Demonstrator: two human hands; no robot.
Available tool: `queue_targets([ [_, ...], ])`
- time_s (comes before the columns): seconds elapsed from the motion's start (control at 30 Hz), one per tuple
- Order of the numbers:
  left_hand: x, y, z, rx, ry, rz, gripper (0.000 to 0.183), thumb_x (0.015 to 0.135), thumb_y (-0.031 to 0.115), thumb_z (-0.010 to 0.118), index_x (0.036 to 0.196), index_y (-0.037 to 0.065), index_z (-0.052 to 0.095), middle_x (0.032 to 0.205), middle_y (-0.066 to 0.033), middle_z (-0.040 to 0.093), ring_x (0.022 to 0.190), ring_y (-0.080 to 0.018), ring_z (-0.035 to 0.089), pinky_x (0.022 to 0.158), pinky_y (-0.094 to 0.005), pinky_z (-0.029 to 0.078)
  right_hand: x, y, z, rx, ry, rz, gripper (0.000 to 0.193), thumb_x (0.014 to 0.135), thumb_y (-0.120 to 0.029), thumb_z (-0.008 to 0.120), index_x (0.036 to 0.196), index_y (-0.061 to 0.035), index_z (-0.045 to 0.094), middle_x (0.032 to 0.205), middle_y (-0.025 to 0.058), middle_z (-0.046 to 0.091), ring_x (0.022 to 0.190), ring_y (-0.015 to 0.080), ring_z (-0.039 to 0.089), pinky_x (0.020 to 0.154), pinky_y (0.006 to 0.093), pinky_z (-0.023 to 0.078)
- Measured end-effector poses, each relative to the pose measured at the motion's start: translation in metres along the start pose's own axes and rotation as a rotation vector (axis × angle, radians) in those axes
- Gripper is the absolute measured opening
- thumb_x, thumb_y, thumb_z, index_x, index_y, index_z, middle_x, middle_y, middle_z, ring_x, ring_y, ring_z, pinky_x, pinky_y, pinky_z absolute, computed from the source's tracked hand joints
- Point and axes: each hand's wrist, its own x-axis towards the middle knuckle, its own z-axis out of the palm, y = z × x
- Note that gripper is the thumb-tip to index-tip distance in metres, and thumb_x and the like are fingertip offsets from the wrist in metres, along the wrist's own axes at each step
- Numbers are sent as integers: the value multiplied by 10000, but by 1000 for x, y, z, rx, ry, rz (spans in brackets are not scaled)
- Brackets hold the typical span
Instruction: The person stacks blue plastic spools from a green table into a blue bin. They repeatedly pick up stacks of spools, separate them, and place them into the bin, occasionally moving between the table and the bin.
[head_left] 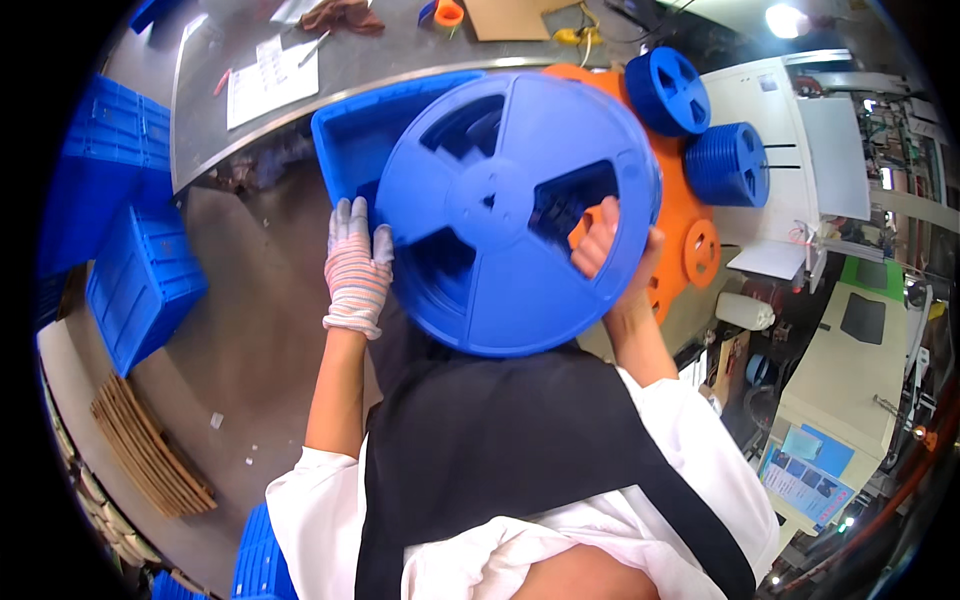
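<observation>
A large blue plastic reel (510, 215) with three cut-out windows fills the middle of the view, held flat side up in front of my chest. My left hand (357, 268), in a striped knit glove, grips its left rim. My right hand (610, 245) is bare and holds the right rim, with the thumb poking up through one of the windows. Behind the reel lies a blue plastic tray (370, 140), and an orange reel (675, 200) shows past the right edge.
Two more blue reels (668, 90) (728, 165) hang on a white machine at the upper right. A steel table (350, 70) with papers runs along the top. Blue crates (140, 280) and stacked cardboard (150, 450) sit on the floor at the left.
</observation>
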Motion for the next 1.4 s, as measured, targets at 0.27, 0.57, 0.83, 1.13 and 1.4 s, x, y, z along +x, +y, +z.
queue_targets([
  [0.27, 10, 91, -10, -952, -602, -706, 824, 851, 418, 679, 1480, 91, 260, 1267, -178, 549, 1183, -302, 517, 986, -379, 419, 18, 29, 39, -514, 213, 149, 495, 756, -342, 708, 1083, -4, 551, 767, 113, 617, 710, 266, 623, 662, 358, 518],
  [0.57, -3, 41, -44, -2459, -617, -643, 783, 817, 227, 714, 1452, 65, 286, 1120, -124, 563, 1021, -230, 569, 905, -343, 492, 16, 19, 50, -229, 217, 153, 475, 832, -296, 679, 1135, 18, 490, 753, 62, 565, 624, 167, 545, 631, 312, 460],
  [0.83, -12, 16, -53, -2765, -470, -225, 759, 868, 309, 673, 1437, 20, 261, 1332, -249, 401, 1199, -380, 497, 1011, -466, 483, -1, -7, 22, -140, 84, -14, 438, 924, -449, 592, 1004, -39, 459, 620, -15, 406, 501, 93, 414, 528, 266, 381],
  [1.13, -16, 2, -70, -2689, -362, -415, 823, 860, 390, 649, 1467, 12, 241, 1432, -271, 341, 1161, -322, 529, 1010, -443, 428, -4, -6, 24, -14, -43, -151, 364, 920, -373, 619, 934, -68, 421, 553, -26, 420, 443, 77, 447, 467, 223, 377],
  [1.4, -4, -52, -74, -2502, -407, -9, 868, 765, 287, 774, 1460, 95, 292, 1422, -114, 332, 1118, -238, 510, 977, -378, 394, 9, -27, 3, 57, -338, -140, 399, 905, -419, 634, 923, -51, 483, 543, -16, 484, 420, 87, 488, 421, 232, 394],
])
